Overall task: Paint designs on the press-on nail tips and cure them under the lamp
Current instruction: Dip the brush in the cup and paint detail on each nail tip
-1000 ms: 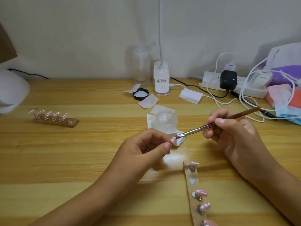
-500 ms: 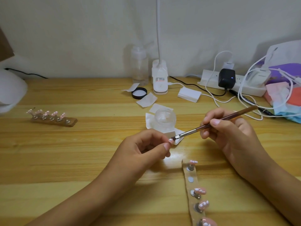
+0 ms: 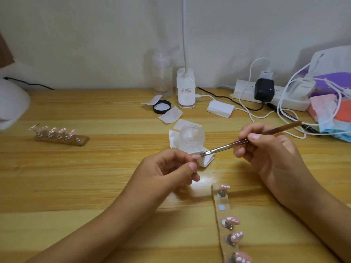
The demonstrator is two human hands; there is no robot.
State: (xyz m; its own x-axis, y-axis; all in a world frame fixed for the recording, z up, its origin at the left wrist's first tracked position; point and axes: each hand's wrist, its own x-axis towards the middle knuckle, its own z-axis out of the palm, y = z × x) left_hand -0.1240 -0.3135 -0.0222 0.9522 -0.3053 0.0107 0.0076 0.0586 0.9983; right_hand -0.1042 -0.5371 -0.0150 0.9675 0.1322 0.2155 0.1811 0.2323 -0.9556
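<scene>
Clear strip: a see-through strip (image 3: 215,202) lies on the wooden table (image 3: 76,186) at the near right and runs toward the near edge. Pink nail tips (image 3: 233,221) with white dots stand on its round mounts, and one mount is bare.
Left hand: the left hand (image 3: 165,168) is just left of the strip's far end. Its thumb and forefinger are curled, pinching a single pink nail tip (image 3: 195,156) raised off the table.
Right hand: the right hand (image 3: 266,150) is to the right, fingers curled around a brown-handled brush (image 3: 247,141).
Brush: it slants down to the left, with the bristles at the pinched tip's right end, touching or nearly so.
Jar: a clear jar (image 3: 192,136) without a lid stands just beyond both hands on a white wipe (image 3: 208,161).
Wooden holder: a wooden holder (image 3: 62,138) sits well apart at mid left, carrying a row of pink tips.
Lid and pads: a black lid (image 3: 162,107) lies open side up beyond the jar, with white pads (image 3: 170,116) beside it.
Back row: a clear bottle (image 3: 162,76), a white clip lamp (image 3: 186,92) and a power strip (image 3: 245,92) with a black adapter (image 3: 264,89) stand along the wall.
Left edge: a white rounded housing (image 3: 11,103) is cut off by the frame.
</scene>
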